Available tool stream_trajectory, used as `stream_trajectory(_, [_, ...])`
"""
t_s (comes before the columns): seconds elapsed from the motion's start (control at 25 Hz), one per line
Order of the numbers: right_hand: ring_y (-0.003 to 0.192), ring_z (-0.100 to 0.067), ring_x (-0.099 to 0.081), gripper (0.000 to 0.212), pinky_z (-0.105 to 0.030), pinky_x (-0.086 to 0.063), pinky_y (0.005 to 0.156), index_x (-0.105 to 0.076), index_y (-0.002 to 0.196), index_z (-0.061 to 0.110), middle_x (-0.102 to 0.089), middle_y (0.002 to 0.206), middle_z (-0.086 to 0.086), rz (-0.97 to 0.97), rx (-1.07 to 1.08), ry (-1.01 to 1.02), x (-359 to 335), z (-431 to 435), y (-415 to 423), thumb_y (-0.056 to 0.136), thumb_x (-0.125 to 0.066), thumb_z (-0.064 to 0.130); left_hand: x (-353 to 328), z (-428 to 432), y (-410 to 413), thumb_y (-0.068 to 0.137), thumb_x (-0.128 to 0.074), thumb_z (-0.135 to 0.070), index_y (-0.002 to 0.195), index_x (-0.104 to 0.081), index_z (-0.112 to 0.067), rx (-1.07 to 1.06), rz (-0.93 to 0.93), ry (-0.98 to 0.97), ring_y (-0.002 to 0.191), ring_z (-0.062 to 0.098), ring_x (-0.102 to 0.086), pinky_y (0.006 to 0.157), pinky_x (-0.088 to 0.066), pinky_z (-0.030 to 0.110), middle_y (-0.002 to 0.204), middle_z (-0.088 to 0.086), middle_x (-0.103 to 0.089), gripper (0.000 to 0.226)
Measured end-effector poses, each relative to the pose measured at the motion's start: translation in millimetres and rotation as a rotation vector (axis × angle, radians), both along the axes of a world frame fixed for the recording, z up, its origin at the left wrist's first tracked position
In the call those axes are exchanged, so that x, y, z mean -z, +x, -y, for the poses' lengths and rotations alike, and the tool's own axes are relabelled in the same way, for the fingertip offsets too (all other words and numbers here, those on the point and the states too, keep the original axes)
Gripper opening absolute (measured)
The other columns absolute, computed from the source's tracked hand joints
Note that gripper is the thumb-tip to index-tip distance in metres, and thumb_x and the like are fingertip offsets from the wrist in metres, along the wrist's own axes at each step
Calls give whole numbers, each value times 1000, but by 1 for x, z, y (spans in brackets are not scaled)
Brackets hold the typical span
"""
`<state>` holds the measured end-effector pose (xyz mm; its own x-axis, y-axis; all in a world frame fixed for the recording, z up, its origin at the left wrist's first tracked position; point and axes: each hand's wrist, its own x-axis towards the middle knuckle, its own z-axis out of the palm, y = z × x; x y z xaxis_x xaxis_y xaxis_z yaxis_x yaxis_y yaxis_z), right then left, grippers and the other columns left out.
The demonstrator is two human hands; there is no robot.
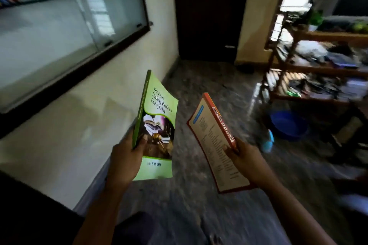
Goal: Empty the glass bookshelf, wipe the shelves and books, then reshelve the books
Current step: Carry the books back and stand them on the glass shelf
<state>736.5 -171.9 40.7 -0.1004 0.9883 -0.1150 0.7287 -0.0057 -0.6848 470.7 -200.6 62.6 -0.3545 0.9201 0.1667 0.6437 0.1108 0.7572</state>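
fingers (143, 141) of the left hand (127, 157) grasp a glossy green paperback (157, 125), those of the right hand (245, 157) a red-spined paperback (217, 145), both near the wall-mounted glass bookshelf (59, 26). its shelves look nearly bare, so emptying seems almost done; wiping and reshelving are left.

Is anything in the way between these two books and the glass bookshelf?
The bookshelf's glass panes front the shelves nearest the green book and red book; whether the far-left part is open is unclear. Nothing else intervenes.
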Motion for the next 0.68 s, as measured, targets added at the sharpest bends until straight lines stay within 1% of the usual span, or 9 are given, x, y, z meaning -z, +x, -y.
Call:
stream_trajectory(0.08, [96, -19, -64, 33, -26, -50, 76, -48, 129, 19, -64, 116, -7, 30, -140, 93, -24, -76, -21, 96, -47, 25, -18, -40, -11, 90, -52, -42, 130, -53, -22, -157, 20, 64, 107, 36, -59, 83, -44, 37, 115, 12, -66, 45])
stream_trajectory(0.16, [99, -21, -63, 34, -27, -48, 78, -48, 130, 18, -64, 116, -8, 47, -234, 177, -47, -135, -46, 97, -45, 27, -34, -71, -23, 95, -52, -30, 130, -52, -21, -279, 31, 132, 105, 36, -59, 81, -44, 36, 114, 12, -66, 36])
stream_trajectory(0.24, [101, -24, -63, 35, -31, -49, 81, -51, 128, 15, -64, 118, -11, -37, -337, 224, -68, -190, -82, 97, -46, 28, -52, -99, -38, 96, -50, -23, 132, -51, -16, -401, 32, 218, 96, 28, -60, 73, -41, 28, 112, 12, -64, 36])
stream_trajectory(0.32, [99, -24, -63, 34, -24, -46, 75, -52, 127, 13, -64, 117, -10, -146, -449, 309, -91, -235, -127, 96, -47, 27, -69, -124, -59, 95, -51, -20, 131, -51, -13, -511, 39, 323, 86, 17, -55, 63, -38, 17, 110, 9, -62, 37])
stream_trajectory(0.4, [100, -22, -62, 35, -17, -39, 70, -51, 128, 14, -63, 117, -7, -242, -543, 420, -113, -269, -171, 95, -49, 26, -87, -148, -86, 95, -51, -17, 131, -52, -12, -596, 6, 430, 86, 13, -53, 57, -35, 6, 107, 6, -61, 36])
stream_trajectory(0.44, [100, -22, -62, 35, -15, -37, 69, -50, 128, 15, -63, 117, -7, -288, -586, 462, -123, -283, -192, 95, -49, 26, -96, -160, -101, 95, -52, -16, 131, -52, -11, -629, -27, 482, 88, 13, -53, 58, -35, 8, 105, 4, -60, 36])
stream_trajectory(0.56, [99, -21, -62, 34, -14, -39, 72, -52, 126, 15, -65, 114, -6, -428, -684, 552, -154, -319, -258, 94, -51, 25, -126, -198, -147, 95, -51, -16, 131, -51, -9, -701, -133, 617, 93, 15, -55, 67, -34, 14, 102, -1, -58, 37])
stream_trajectory(0.64, [95, -17, -63, 30, -11, -43, 72, -57, 121, 15, -66, 111, -5, -563, -717, 600, -177, -343, -307, 93, -54, 21, -154, -233, -182, 96, -49, -18, 133, -49, -9, -749, -215, 685, 96, 23, -60, 71, -34, 18, 108, 6, -64, 38])
stream_trajectory(0.68, [95, -18, -63, 29, -14, -45, 73, -58, 120, 15, -67, 109, -4, -625, -725, 624, -189, -355, -330, 92, -55, 20, -169, -251, -199, 97, -48, -19, 134, -48, -9, -782, -260, 717, 99, 28, -61, 73, -36, 22, 111, 11, -65, 39])
